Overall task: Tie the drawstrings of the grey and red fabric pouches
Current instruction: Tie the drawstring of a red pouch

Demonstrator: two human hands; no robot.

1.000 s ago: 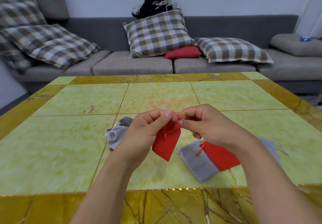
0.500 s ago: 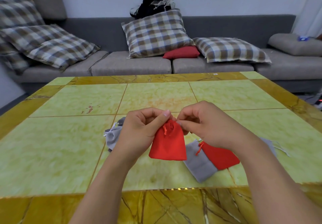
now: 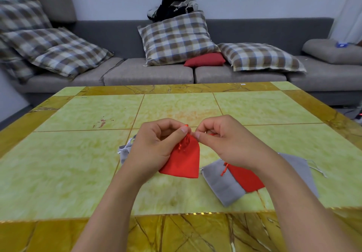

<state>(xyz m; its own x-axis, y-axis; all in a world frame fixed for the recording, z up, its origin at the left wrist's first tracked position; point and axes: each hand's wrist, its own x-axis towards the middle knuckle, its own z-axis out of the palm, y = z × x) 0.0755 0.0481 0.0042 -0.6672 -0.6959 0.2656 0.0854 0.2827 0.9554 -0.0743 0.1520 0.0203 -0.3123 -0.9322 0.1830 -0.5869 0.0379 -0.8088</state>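
Note:
A red fabric pouch (image 3: 184, 161) hangs above the table between my hands, its neck gathered. My left hand (image 3: 156, 146) pinches the red drawstring at the pouch's top left. My right hand (image 3: 219, 138) pinches the other end of the string just to the right. On the table lie a grey pouch (image 3: 221, 185) overlapped by a second red pouch (image 3: 244, 177) with a loose red cord. Another grey pouch (image 3: 297, 165) shows behind my right forearm. A third grey pouch (image 3: 124, 152) peeks out left of my left hand.
The green and yellow tiled table (image 3: 78, 163) reaches to a grey sofa (image 3: 148, 73) with plaid cushions (image 3: 176, 38) and a red cushion (image 3: 205, 59). A dark bag (image 3: 172, 5) sits on the sofa back.
The red pouch has turned from edge-on to face me and hangs flatter. My hands have drawn slightly apart, pulling the drawstring ends.

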